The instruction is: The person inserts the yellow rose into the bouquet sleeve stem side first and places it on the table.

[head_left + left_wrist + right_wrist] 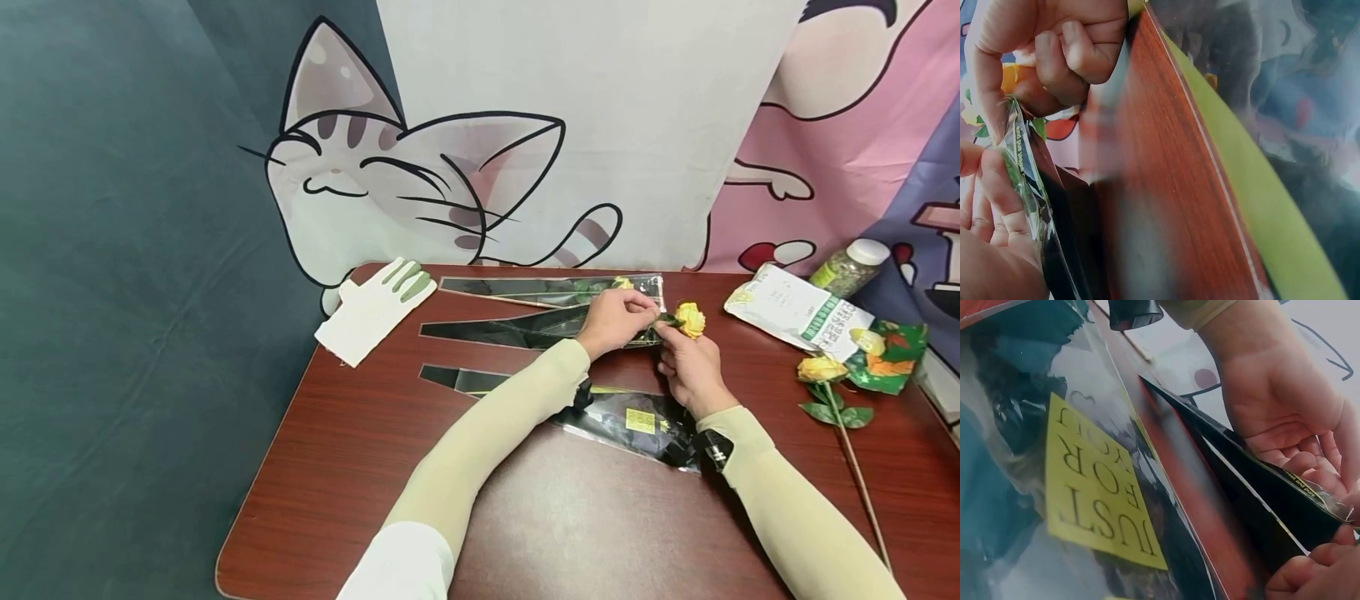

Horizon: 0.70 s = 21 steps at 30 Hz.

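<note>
Pinching mouth of dark middle sleeve [487,332] with bent fingers of left hand [611,321], right of frame's middle. Pinching mouth also with right hand [693,371], fingers curled in close. Sticking out at mouth: yellow rose [690,319]. Lying above: top sleeve [487,287]. Lying below, on brown bench [360,483]: sleeve with yellow label [640,420]. Lying at frame's right: loose rose [821,369].

Left hand [613,323] pinching, right hand [693,372] pinching
</note>
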Motion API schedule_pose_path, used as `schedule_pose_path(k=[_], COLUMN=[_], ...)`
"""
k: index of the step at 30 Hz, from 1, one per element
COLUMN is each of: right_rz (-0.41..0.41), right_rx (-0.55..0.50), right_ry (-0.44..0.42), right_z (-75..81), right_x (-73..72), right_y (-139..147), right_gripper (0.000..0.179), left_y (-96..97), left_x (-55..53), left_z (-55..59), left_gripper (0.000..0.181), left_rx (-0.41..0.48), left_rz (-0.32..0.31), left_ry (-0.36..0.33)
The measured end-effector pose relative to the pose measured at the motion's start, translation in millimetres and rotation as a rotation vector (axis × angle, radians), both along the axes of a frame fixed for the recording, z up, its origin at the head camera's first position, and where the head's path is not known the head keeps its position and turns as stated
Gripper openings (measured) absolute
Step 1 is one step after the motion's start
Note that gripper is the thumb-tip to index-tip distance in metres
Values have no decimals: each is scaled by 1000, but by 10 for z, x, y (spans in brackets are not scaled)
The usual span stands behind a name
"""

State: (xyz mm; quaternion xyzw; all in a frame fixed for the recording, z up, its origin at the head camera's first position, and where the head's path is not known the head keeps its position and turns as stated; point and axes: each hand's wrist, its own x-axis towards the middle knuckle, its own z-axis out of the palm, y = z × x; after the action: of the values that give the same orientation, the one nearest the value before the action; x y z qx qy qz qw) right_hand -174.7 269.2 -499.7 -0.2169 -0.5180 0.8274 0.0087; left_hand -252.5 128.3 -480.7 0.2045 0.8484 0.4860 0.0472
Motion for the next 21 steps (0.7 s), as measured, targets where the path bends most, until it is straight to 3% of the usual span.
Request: schedule_pose_path(k=[7, 16, 21], right_rz=[-53, -135, -275], right_rx=[53, 114, 100], right_ry=[64, 76, 100], right_z=[-6, -13, -25], right_x=[5, 5, -27], right_y=[-5, 23, 57], right_gripper=[16, 29, 35], left_y=[5, -19, -9], left_x=[-1, -32, -34], left_z=[-39, -118, -107], left_gripper=[9, 11, 10], left_rx=[8, 55, 45], left_rz=[-3, -43, -23], left_ry=[12, 4, -8])
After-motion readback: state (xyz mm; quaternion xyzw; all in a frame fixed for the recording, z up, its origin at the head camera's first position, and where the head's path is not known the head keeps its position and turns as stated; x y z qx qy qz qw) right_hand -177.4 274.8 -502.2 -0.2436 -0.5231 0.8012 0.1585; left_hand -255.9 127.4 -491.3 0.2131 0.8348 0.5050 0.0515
